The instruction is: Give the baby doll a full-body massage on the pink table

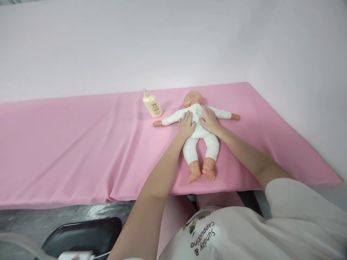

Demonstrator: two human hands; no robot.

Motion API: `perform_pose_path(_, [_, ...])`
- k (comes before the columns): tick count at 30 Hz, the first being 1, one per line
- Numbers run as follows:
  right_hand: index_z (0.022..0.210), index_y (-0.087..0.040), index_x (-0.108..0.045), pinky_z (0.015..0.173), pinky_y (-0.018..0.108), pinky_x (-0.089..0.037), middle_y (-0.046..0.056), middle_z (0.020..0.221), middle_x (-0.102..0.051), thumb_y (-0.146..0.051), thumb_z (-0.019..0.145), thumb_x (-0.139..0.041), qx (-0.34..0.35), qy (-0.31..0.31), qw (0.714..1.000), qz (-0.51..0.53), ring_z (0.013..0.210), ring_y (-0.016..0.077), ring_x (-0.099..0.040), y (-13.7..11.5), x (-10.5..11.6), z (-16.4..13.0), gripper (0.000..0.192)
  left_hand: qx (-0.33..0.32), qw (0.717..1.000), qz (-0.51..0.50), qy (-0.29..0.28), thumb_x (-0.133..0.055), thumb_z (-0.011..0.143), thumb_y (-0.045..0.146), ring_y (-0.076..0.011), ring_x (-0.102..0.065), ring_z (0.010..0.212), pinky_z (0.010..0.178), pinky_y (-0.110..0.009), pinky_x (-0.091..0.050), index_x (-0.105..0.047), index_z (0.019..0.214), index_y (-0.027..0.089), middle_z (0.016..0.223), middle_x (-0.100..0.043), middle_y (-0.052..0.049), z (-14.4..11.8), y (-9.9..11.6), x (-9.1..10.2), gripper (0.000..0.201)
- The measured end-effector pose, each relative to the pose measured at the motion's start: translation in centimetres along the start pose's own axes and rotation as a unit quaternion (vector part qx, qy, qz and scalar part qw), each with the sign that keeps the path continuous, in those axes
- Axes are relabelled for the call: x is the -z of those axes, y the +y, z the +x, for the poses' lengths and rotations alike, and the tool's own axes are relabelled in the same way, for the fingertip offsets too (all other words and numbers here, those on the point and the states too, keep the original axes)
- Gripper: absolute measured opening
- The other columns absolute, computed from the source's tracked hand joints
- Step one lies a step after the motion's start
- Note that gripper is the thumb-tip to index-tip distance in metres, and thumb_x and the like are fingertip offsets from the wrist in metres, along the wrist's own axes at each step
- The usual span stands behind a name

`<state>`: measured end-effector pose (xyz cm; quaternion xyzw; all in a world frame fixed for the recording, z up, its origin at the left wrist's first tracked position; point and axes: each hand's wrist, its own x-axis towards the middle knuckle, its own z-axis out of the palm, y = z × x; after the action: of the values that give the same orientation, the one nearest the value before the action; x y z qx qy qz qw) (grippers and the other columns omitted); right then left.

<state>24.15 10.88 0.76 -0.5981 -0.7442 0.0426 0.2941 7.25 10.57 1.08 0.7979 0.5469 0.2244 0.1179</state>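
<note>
A doll (200, 135) lies on its back on the pink cloth (81, 151), head toward the wall, arms spread wide, legs pointing at the person. It wears a white suit that covers trunk, arms and legs, leaving the head, hands and feet bare. Both of the person's hands rest flat on its chest: the left hand (186, 125) on the side nearer the bottle, the right hand (209, 119) on the other, the two near each other with a strip of white suit between them. Neither hand grasps anything; the fingers lie loose and spread, palms down on the fabric, pressing or stroking rather than pinching. A pale bottle (152, 104) stands upright on the cloth just beyond the doll's outstretched arm, close to the head and apart from both hands; whether its cap is open cannot be told. As for progress, the work looks to be in mid-course: the doll is laid out straight and the hands are on the trunk, while the arms, legs and feet are untouched for now. The suit looks closed and smooth, with no sleeve or leg pulled off. A dark chair (86, 234) shows below the table edge, near the person's left arm.
</note>
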Motion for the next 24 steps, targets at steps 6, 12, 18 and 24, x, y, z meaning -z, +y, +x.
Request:
perform_pose_path(6, [0.155,-0.013,-0.038,0.125,0.052,-0.028,0.016,0.164,-0.034,-0.024,0.094,-0.043,-0.011,-0.043,0.999,0.002,0.154,0.0303,-0.030,-0.1,0.2,0.1,0.063,0.005,1.000,0.004,-0.003,-0.041,0.094,0.024,-0.0305,-0.023,0.157,0.125,-0.059,-0.022,-0.037,0.157,0.017,0.167,-0.028,-0.012,0.1,0.0,0.1,0.064])
perform_pose_path(12, [0.146,-0.009,-0.047,0.120,0.050,-0.034,0.020,0.152,-0.048,-0.022,0.091,-0.046,0.010,0.018,1.000,0.009,0.144,0.0321,-0.042,0.0,0.0,0.0,0.057,0.000,0.997,-0.010,0.079,-0.047,0.092,0.023,-0.0332,-0.038,0.149,0.122,-0.054,-0.031,-0.048,0.146,0.013,0.158,-0.044,-0.019,-0.1,-0.1,-0.2,0.055])
perform_pose_path(18, [0.120,-0.012,-0.062,0.108,0.050,-0.045,0.019,0.123,-0.064,-0.017,0.087,-0.047,0.018,0.055,0.998,0.017,0.120,0.0335,-0.057,0.2,-0.3,-0.1,0.037,0.021,0.993,-0.007,0.120,-0.049,0.091,0.022,-0.0334,-0.053,0.128,0.113,-0.048,-0.040,-0.058,0.128,0.012,0.134,-0.059,-0.018,-0.3,-0.2,-0.2,0.040])
perform_pose_path(24, [0.118,-0.012,-0.065,0.110,0.044,-0.046,0.016,0.123,-0.066,-0.015,0.085,-0.054,0.017,0.021,0.998,0.049,0.120,0.0291,-0.061,0.4,1.5,0.6,0.035,0.048,0.990,0.030,0.127,-0.050,0.091,0.021,-0.0345,-0.055,0.122,0.109,-0.050,-0.042,-0.061,0.125,0.016,0.133,-0.061,-0.015,-0.9,0.1,0.7,0.036])
